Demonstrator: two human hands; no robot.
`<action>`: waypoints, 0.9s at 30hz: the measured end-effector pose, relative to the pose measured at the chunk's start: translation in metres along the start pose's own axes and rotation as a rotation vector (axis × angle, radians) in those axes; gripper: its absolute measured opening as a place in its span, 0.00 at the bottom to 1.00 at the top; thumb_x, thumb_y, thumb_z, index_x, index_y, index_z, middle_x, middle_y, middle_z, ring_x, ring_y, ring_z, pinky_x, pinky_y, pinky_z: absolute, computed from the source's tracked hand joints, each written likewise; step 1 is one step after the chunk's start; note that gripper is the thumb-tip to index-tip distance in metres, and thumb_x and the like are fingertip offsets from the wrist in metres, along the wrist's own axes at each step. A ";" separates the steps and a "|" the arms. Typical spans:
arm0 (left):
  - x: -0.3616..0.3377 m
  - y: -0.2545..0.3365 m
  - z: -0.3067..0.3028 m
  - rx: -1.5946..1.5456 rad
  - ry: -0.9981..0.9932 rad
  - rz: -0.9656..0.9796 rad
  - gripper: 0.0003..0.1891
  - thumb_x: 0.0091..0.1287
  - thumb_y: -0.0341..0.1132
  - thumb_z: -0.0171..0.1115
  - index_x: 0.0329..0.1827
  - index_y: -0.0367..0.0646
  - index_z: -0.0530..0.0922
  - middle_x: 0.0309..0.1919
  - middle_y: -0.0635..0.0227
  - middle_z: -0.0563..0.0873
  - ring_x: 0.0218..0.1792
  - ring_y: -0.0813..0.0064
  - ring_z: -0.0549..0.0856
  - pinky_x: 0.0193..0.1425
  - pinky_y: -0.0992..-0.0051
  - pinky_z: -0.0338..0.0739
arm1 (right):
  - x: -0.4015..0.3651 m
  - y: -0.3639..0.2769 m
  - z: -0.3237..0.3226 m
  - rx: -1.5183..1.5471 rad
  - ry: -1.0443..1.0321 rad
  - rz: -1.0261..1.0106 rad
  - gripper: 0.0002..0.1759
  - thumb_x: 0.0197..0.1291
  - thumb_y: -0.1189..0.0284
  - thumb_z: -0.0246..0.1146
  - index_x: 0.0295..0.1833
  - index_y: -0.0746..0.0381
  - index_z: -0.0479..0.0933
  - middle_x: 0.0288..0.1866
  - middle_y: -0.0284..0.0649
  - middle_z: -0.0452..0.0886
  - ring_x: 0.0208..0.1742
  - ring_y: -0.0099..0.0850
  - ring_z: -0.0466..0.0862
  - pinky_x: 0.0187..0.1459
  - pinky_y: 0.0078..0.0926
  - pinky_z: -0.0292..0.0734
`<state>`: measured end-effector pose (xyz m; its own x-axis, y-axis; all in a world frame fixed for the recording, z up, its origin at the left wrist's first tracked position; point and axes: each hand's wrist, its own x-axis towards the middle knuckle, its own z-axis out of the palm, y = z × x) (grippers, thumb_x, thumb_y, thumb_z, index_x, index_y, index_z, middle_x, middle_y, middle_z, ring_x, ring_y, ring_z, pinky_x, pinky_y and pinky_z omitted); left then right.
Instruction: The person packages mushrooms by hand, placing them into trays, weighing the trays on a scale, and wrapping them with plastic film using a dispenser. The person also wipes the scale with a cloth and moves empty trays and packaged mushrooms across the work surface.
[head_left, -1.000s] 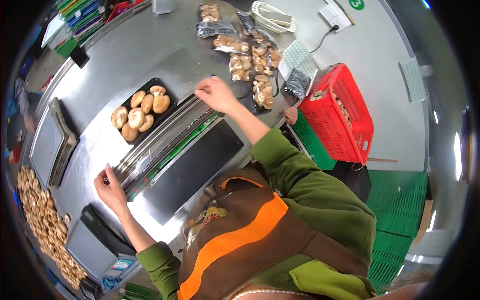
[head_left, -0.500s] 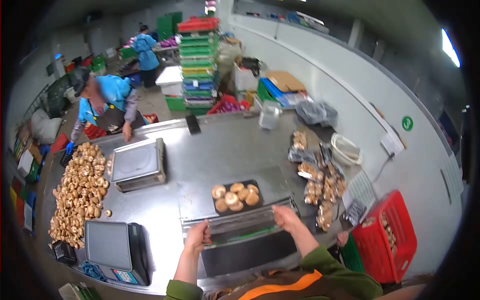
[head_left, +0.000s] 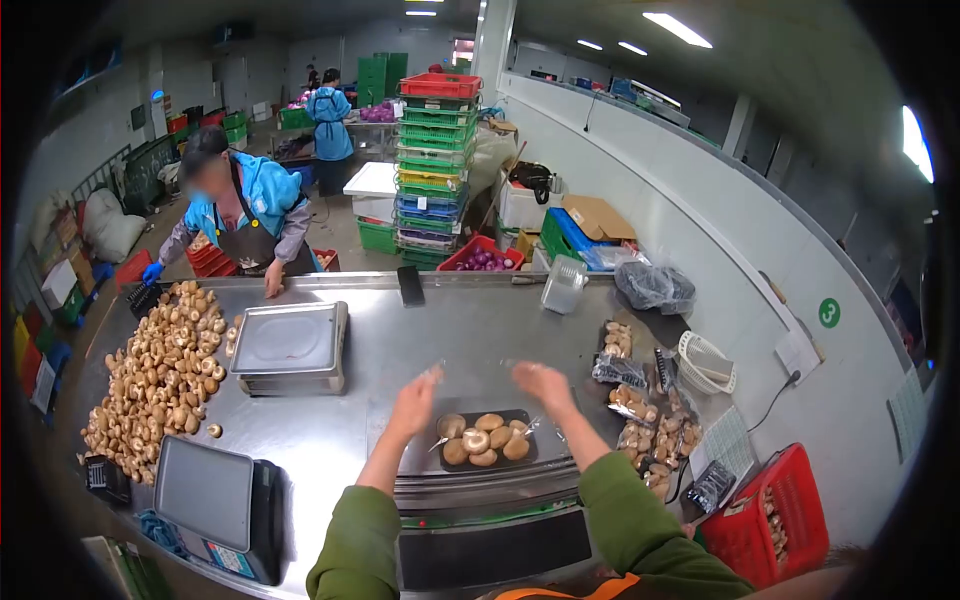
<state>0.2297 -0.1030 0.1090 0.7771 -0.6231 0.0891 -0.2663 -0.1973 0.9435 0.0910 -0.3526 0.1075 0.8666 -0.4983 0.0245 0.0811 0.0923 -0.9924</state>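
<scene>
A black tray (head_left: 487, 462) of brown mushrooms (head_left: 476, 440) sits on the steel table in front of me. Clear plastic film (head_left: 527, 427) lies over it, seen mainly by its glints and wrinkles. My left hand (head_left: 413, 403) is closed beyond the tray's left side, pinching the film. On the other side my right hand (head_left: 545, 386) grips the film too, fingers pointing inward. Nearer my body is the wrapping machine, with a metal bar (head_left: 480, 488) and a dark flat plate (head_left: 495, 552).
Loose mushrooms (head_left: 165, 375) are heaped at the left, near two scales (head_left: 288, 340). Wrapped mushroom packs (head_left: 655, 440) and a white basket (head_left: 706, 362) lie at right, above a red crate (head_left: 775, 530). Across the table stands a co-worker (head_left: 245, 205); stacked crates (head_left: 437, 170) rise behind.
Both hands have moved forward from the machine's front to beyond the tray, carrying the film over the mushrooms. My view has tilted up. The co-worker stands more upright.
</scene>
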 end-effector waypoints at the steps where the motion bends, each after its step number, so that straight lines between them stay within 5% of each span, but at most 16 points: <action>1: 0.000 -0.016 0.007 0.288 -0.117 -0.137 0.22 0.73 0.44 0.43 0.49 0.37 0.80 0.58 0.50 0.78 0.62 0.52 0.74 0.69 0.66 0.63 | 0.002 0.026 -0.005 -0.250 -0.081 0.088 0.23 0.71 0.63 0.45 0.52 0.72 0.75 0.47 0.47 0.82 0.46 0.33 0.82 0.51 0.29 0.77; 2: -0.001 -0.035 0.014 0.285 -0.111 -0.126 0.22 0.73 0.44 0.43 0.49 0.37 0.80 0.58 0.50 0.78 0.62 0.52 0.74 0.69 0.66 0.63 | 0.005 0.041 -0.009 -0.501 -0.160 0.172 0.23 0.71 0.63 0.45 0.50 0.72 0.76 0.44 0.45 0.83 0.44 0.32 0.83 0.51 0.29 0.77; 4: -0.013 -0.063 0.024 0.335 -0.130 0.234 0.21 0.73 0.44 0.42 0.49 0.41 0.81 0.61 0.47 0.74 0.62 0.47 0.72 0.68 0.64 0.65 | 0.008 0.053 -0.013 -0.387 -0.141 0.193 0.23 0.70 0.62 0.46 0.47 0.72 0.77 0.43 0.46 0.83 0.43 0.32 0.84 0.50 0.28 0.77; 6: -0.015 -0.067 0.022 0.359 -0.168 0.242 0.21 0.70 0.47 0.47 0.52 0.41 0.79 0.60 0.48 0.75 0.61 0.48 0.73 0.66 0.63 0.67 | -0.002 0.062 -0.014 -0.263 -0.118 0.252 0.23 0.69 0.62 0.47 0.45 0.72 0.78 0.42 0.47 0.84 0.43 0.33 0.84 0.49 0.27 0.77; 8: -0.029 -0.051 0.020 0.373 -0.206 0.255 0.23 0.68 0.50 0.53 0.54 0.41 0.77 0.59 0.48 0.76 0.60 0.49 0.74 0.65 0.62 0.68 | 0.000 0.052 -0.014 -0.457 -0.170 0.210 0.24 0.69 0.61 0.47 0.44 0.73 0.78 0.40 0.46 0.83 0.42 0.33 0.84 0.48 0.29 0.77; 10: -0.042 -0.010 0.006 0.251 -0.370 0.100 0.33 0.57 0.54 0.67 0.58 0.40 0.73 0.58 0.48 0.76 0.59 0.54 0.76 0.62 0.64 0.71 | -0.004 0.034 -0.011 -0.534 -0.150 0.194 0.25 0.69 0.59 0.47 0.44 0.73 0.78 0.38 0.47 0.83 0.42 0.33 0.83 0.47 0.29 0.77; 11: -0.044 -0.008 0.005 0.182 -0.368 0.064 0.44 0.43 0.57 0.77 0.61 0.42 0.71 0.53 0.51 0.80 0.57 0.55 0.78 0.61 0.64 0.73 | -0.004 0.029 -0.012 -0.744 -0.198 0.174 0.27 0.69 0.56 0.47 0.46 0.72 0.78 0.41 0.47 0.83 0.43 0.34 0.82 0.46 0.30 0.77; 13: -0.055 0.011 -0.004 0.178 -0.358 0.027 0.44 0.43 0.56 0.77 0.61 0.41 0.71 0.52 0.52 0.80 0.56 0.55 0.78 0.61 0.64 0.73 | -0.013 0.016 -0.008 -0.955 -0.248 0.150 0.30 0.69 0.53 0.48 0.47 0.72 0.77 0.43 0.47 0.82 0.44 0.34 0.82 0.46 0.32 0.77; 15: -0.062 0.016 -0.006 0.164 -0.341 -0.011 0.43 0.44 0.54 0.77 0.61 0.39 0.71 0.51 0.52 0.81 0.56 0.55 0.79 0.61 0.64 0.72 | -0.031 0.000 -0.003 -0.621 -0.080 0.592 0.35 0.64 0.45 0.53 0.51 0.71 0.77 0.45 0.47 0.82 0.46 0.39 0.81 0.45 0.34 0.79; 18: -0.069 0.009 -0.002 0.091 -0.236 0.105 0.45 0.45 0.54 0.77 0.62 0.36 0.69 0.47 0.54 0.83 0.47 0.59 0.83 0.52 0.66 0.78 | -0.049 0.017 -0.029 -0.385 -0.125 0.608 0.39 0.61 0.42 0.56 0.57 0.71 0.73 0.49 0.46 0.80 0.47 0.41 0.81 0.46 0.36 0.80; 20: -0.075 0.001 -0.007 -0.087 -0.271 -0.306 0.40 0.51 0.52 0.75 0.61 0.34 0.71 0.44 0.55 0.84 0.38 0.67 0.85 0.39 0.71 0.82 | -0.057 0.024 -0.045 -0.306 -0.159 0.635 0.34 0.61 0.48 0.59 0.57 0.69 0.73 0.48 0.43 0.80 0.47 0.37 0.81 0.46 0.34 0.80; 21: -0.072 -0.026 -0.001 -0.248 -0.264 -0.352 0.29 0.60 0.49 0.68 0.53 0.32 0.76 0.36 0.59 0.84 0.33 0.75 0.85 0.30 0.78 0.80 | -0.068 0.017 -0.044 -0.237 -0.171 0.605 0.29 0.63 0.51 0.59 0.54 0.68 0.74 0.45 0.42 0.80 0.45 0.33 0.81 0.44 0.32 0.81; 24: -0.070 -0.072 0.012 -0.428 -0.207 -0.441 0.19 0.67 0.46 0.59 0.41 0.35 0.81 0.27 0.60 0.84 0.25 0.76 0.81 0.31 0.75 0.78 | -0.087 0.015 -0.042 -0.182 -0.108 0.462 0.18 0.67 0.59 0.56 0.46 0.64 0.77 0.37 0.36 0.79 0.35 0.26 0.79 0.37 0.28 0.80; 26: -0.063 -0.099 0.028 0.253 0.010 -0.157 0.20 0.70 0.45 0.51 0.31 0.34 0.80 0.20 0.57 0.81 0.24 0.70 0.82 0.31 0.66 0.75 | -0.090 0.024 -0.029 -0.400 -0.012 0.268 0.16 0.69 0.61 0.53 0.37 0.62 0.75 0.28 0.32 0.75 0.26 0.23 0.75 0.28 0.24 0.75; 27: -0.072 -0.062 0.026 0.213 0.020 -0.166 0.22 0.70 0.43 0.44 0.31 0.30 0.78 0.32 0.41 0.80 0.35 0.40 0.79 0.42 0.54 0.72 | -0.096 0.021 -0.020 -0.398 0.070 0.209 0.16 0.70 0.61 0.51 0.33 0.61 0.72 0.23 0.30 0.71 0.23 0.21 0.74 0.23 0.22 0.70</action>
<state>0.1760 -0.0654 0.0356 0.8305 -0.5545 -0.0526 -0.2472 -0.4516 0.8573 -0.0003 -0.3200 0.0818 0.8076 -0.5628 -0.1761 -0.2996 -0.1345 -0.9445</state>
